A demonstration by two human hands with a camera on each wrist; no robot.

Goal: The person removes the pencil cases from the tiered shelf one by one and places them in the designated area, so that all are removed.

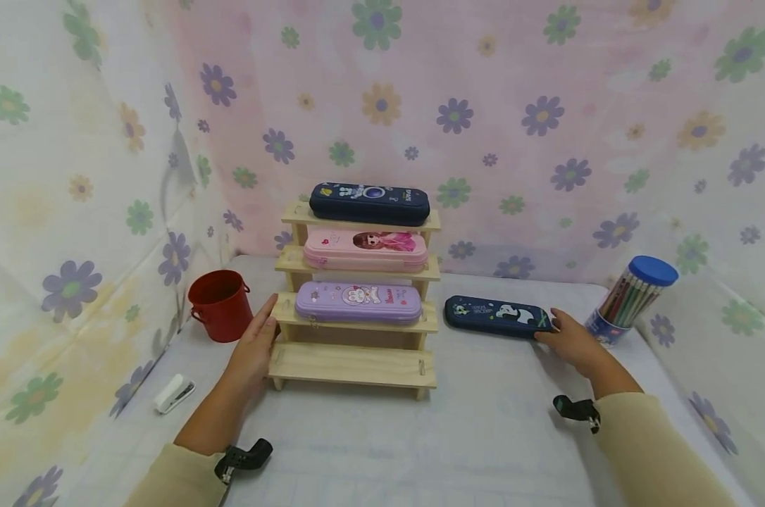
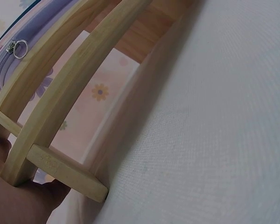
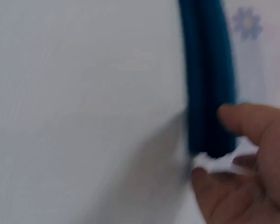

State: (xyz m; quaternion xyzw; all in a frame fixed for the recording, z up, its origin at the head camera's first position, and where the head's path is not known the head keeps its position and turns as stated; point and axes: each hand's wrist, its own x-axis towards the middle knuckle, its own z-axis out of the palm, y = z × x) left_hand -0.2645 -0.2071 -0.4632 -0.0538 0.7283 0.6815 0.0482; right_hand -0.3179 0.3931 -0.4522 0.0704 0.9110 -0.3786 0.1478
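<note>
My left hand point(image 1: 251, 350) grips the left end of a four-step wooden rack point(image 1: 351, 363); up close in the left wrist view, the hand point(image 2: 23, 200) wraps the rack's edge point(image 2: 70, 84). On the right, my right hand point(image 1: 573, 343) holds the right end of a navy pencil case point(image 1: 498, 316) with a panda print, which lies on the table. The right wrist view is blurred: one digit overlaps the case point(image 3: 207, 79), and another fingertip is by its end. On the rack lie a purple pencil case point(image 1: 357, 303), a pink one point(image 1: 365, 249) and a navy space one point(image 1: 370, 204).
Left of the rack stands a red bucket point(image 1: 220, 306), with a white stapler point(image 1: 175, 393) nearer the front. A blue-lidded tub of pencils point(image 1: 632, 299) stands just beyond my right hand. Flowered cloth walls point(image 1: 420, 70) enclose the white table point(image 1: 484, 436). The rack's lowest step is bare.
</note>
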